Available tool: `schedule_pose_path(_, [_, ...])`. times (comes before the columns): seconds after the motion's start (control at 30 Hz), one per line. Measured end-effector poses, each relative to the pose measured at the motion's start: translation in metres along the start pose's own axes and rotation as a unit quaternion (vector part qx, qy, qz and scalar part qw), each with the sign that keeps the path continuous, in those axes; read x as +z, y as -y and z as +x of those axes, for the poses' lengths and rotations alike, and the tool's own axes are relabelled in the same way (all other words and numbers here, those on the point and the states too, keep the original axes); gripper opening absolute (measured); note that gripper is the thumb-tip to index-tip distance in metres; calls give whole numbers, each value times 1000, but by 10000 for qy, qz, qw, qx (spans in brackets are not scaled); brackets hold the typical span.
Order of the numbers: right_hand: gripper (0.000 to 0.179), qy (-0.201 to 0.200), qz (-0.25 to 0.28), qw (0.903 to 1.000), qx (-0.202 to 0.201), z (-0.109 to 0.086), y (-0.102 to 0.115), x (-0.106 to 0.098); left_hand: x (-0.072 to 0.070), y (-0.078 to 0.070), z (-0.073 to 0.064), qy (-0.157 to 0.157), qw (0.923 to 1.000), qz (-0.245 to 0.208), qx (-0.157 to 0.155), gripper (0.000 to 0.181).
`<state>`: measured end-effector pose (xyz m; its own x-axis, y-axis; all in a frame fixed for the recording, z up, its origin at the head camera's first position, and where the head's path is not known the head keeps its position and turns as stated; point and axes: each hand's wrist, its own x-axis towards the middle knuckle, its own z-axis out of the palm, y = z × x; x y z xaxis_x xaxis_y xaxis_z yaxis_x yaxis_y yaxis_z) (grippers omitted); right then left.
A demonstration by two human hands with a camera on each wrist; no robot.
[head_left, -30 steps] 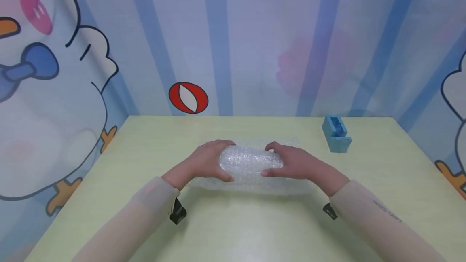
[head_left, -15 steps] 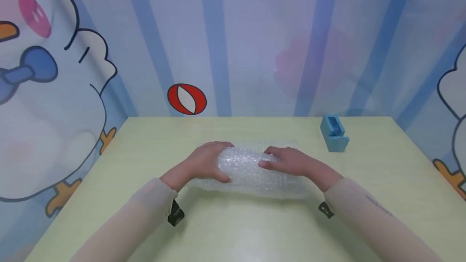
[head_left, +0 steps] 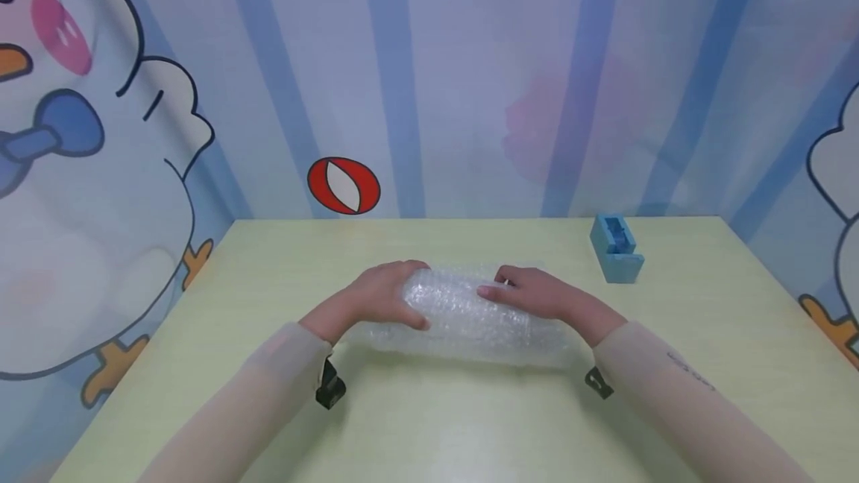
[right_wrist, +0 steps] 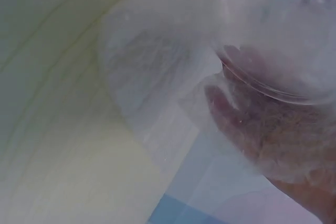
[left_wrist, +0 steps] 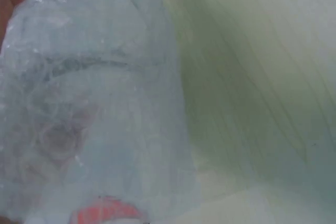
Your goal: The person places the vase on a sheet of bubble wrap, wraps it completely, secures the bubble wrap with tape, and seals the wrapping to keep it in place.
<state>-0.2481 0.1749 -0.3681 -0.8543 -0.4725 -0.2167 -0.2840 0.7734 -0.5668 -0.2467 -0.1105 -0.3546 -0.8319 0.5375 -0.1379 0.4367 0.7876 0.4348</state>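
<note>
A roll of clear bubble wrap (head_left: 463, 319) lies across the middle of the table in the head view. My left hand (head_left: 385, 294) grips its left end, thumb on the near side and fingers over the far side. On the right part, my right hand (head_left: 537, 294) holds the wrap from above, thumb along the top and fingers bent at the far side. Cloudy layers of bubble wrap (left_wrist: 110, 108) fill much of the left wrist view. Through the film, the right wrist view shows a clear curved rim (right_wrist: 273, 92) beside the right hand's fingers (right_wrist: 236, 124); whatever is wrapped is mostly hidden.
A blue tape dispenser (head_left: 620, 263) stands at the back right of the pale yellow table (head_left: 429, 423). Behind the table's far edge rises a striped blue cartoon backdrop (head_left: 456, 80). Small black devices (head_left: 330, 384) hang under both wrists.
My right thumb has shifted from the roll's near side up onto its top, and the right hand has turned slightly. More wrap shows at the near right. The left hand keeps its grip.
</note>
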Motion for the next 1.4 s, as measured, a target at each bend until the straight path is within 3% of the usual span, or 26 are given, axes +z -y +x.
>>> schedule_pose_path(0.3, [78,240,-62,9996,149,5,-3,-3,-1,3,5,211,9994,-224,-172,88])
schedule_pose_path(0.5, [79,-71,-12,9999,141,0,-1,-6,-4,1,5,224,9992,-276,-166,89])
schedule_pose_path(0.73, [68,-348,-763,9964,159,-10,7,-7,-5,1,6,281,9983,-426,-280,89])
schedule_pose_path(0.93, [83,-680,-1489,9863,-178,-17,22,3,-4,5,8,367,9953,-714,-543,89])
schedule_pose_path(1.1, [104,-411,-1573,9861,-356,-15,27,7,-8,6,11,485,9938,-782,-631,86])
schedule_pose_path(1.27, [105,18,-1500,9881,-349,-6,24,1,-10,6,12,541,9909,-998,-728,84])
schedule_pose_path(1.4, [102,464,-1213,9915,-92,-4,25,-6,-5,6,10,382,9922,-1034,-590,85])
